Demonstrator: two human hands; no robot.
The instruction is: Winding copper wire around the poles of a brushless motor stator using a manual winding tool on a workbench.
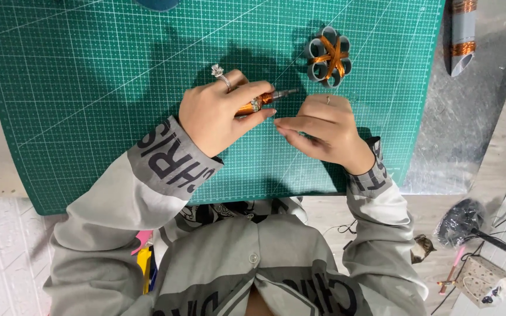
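Green cutting mat (89,88) with a white grid was seen from the head camera, and both hands were placed on it. A thin rod wound with copper wire (265,100) was grasped by the left hand (218,114), its grey tip pointing toward the right hand (323,129). The right hand's fingers (291,124) were pinched together just beside the rod; what they held could not be told. A grey ring flower bound with copper wire (329,58) lay near, above the right hand.
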